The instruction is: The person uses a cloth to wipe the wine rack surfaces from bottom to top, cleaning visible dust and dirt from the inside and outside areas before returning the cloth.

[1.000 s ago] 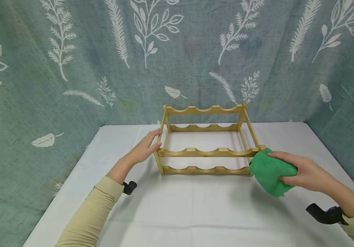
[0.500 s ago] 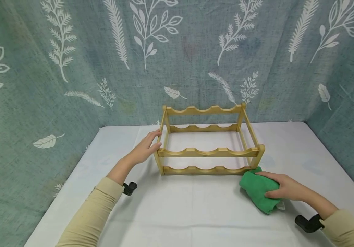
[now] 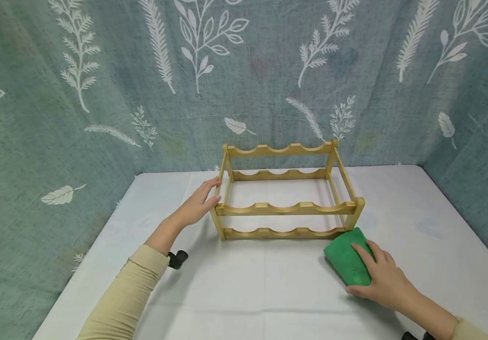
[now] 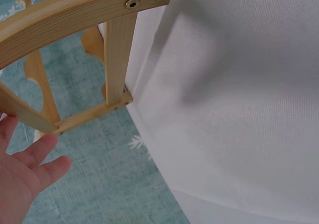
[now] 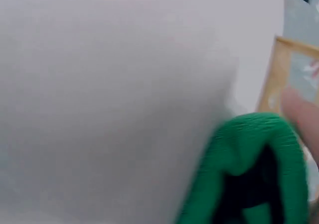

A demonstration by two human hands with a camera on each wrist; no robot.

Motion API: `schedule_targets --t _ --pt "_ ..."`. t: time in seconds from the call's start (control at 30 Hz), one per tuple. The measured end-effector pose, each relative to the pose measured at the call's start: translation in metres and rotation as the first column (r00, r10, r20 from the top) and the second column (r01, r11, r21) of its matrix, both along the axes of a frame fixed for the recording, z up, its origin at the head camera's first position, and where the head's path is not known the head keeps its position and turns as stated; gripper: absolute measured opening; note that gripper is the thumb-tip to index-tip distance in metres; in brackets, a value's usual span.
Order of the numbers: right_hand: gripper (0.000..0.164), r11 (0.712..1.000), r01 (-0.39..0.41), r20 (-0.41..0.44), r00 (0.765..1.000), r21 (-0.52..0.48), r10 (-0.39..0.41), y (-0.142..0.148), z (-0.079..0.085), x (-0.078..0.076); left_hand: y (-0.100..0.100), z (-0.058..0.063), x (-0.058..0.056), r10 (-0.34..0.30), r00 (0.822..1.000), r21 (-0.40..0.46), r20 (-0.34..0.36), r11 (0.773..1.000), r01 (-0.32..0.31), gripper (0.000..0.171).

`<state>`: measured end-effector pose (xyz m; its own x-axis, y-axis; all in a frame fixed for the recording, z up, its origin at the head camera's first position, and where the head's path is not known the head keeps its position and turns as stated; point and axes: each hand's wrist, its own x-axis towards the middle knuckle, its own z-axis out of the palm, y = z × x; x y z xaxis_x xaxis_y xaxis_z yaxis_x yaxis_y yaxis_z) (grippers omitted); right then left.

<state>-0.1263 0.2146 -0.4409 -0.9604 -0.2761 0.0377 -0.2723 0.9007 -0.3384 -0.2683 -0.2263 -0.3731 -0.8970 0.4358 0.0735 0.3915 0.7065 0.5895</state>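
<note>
A light wooden wine rack (image 3: 286, 208) with scalloped rails stands on the white-covered table. My left hand (image 3: 194, 205) rests against its left end, fingers at the side bar and thumb by the front corner. In the left wrist view that hand (image 4: 25, 169) has its lower fingers loose beside the bar. My right hand (image 3: 386, 281) holds a folded green cloth (image 3: 347, 257), thumb on the near edge and fingers spread over the top. The cloth sits in front of the rack's right front foot. Blurred in the right wrist view, the cloth (image 5: 249, 127) shows a dark fold.
White fabric (image 3: 235, 288) covers the table and has faint creases. Behind and at both sides hangs a teal leaf-print curtain (image 3: 244, 108). A black wrist camera (image 3: 177, 259) sits below the left wrist.
My right hand has brought the cloth down from the rack's right front upright to the tabletop by its foot, and has turned with its fingers more spread. The left hand and rack stay put.
</note>
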Motion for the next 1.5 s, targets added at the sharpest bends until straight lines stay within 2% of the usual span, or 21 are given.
schedule_targets --t 0.1,0.2,0.4,0.53,0.63,0.8,0.87,0.97,1.13,1.27,1.37,1.5 --pt "0.087 0.999 -0.008 0.011 1.0 -0.045 0.009 0.001 -0.005 -0.006 -0.001 0.001 0.001 -0.001 1.0 0.0 -0.001 1.0 0.001 0.059" --pt "0.073 0.991 -0.002 0.054 0.998 -0.131 0.009 0.008 -0.003 -0.017 -0.001 0.002 0.001 -0.001 1.0 0.002 -0.003 1.0 0.001 0.059" --pt "0.066 0.961 -0.032 0.092 0.994 -0.273 0.059 0.03 0.024 -0.031 -0.001 0.002 0.002 -0.009 1.0 0.01 0.006 1.0 0.009 0.059" --pt "0.061 0.95 -0.085 0.053 0.993 -0.3 0.106 0.041 0.05 -0.037 -0.002 0.002 0.002 -0.01 1.0 0.011 0.005 1.0 0.01 0.058" --pt "0.057 0.942 -0.121 -0.013 0.992 -0.313 0.123 0.047 0.066 -0.041 -0.002 0.003 0.003 -0.011 1.0 0.015 0.007 1.0 0.011 0.057" --pt "0.051 0.918 -0.114 -0.094 0.992 -0.379 0.084 0.049 0.081 -0.047 -0.002 0.003 0.003 -0.015 1.0 0.018 0.008 1.0 0.015 0.058" --pt "0.05 0.909 -0.11 -0.103 0.992 -0.402 0.074 0.048 0.081 -0.049 -0.002 0.003 0.003 -0.017 1.0 0.02 0.006 1.0 0.017 0.057" --pt "0.049 0.913 -0.116 -0.104 0.991 -0.39 0.082 0.044 0.071 -0.052 -0.002 0.004 0.003 -0.017 1.0 0.02 0.0 1.0 0.017 0.057" --pt "0.049 0.926 -0.097 -0.032 0.995 -0.365 0.091 0.037 0.037 -0.057 -0.001 0.002 0.002 -0.015 1.0 0.029 0.001 0.999 0.015 0.057" --pt "0.053 0.925 -0.046 0.016 0.998 -0.378 0.057 0.036 0.016 -0.056 -0.001 0.0 0.001 -0.015 1.0 0.028 0.006 1.0 0.014 0.058" --pt "0.059 0.921 -0.005 0.022 1.0 -0.389 0.014 0.036 0.016 -0.052 0.0 0.0 0.001 -0.015 1.0 0.03 0.009 0.999 0.015 0.059" --pt "0.061 0.907 0.014 0.001 1.0 -0.421 -0.015 0.039 0.038 -0.047 0.0 0.0 0.001 -0.013 1.0 0.027 0.01 1.0 0.013 0.059"
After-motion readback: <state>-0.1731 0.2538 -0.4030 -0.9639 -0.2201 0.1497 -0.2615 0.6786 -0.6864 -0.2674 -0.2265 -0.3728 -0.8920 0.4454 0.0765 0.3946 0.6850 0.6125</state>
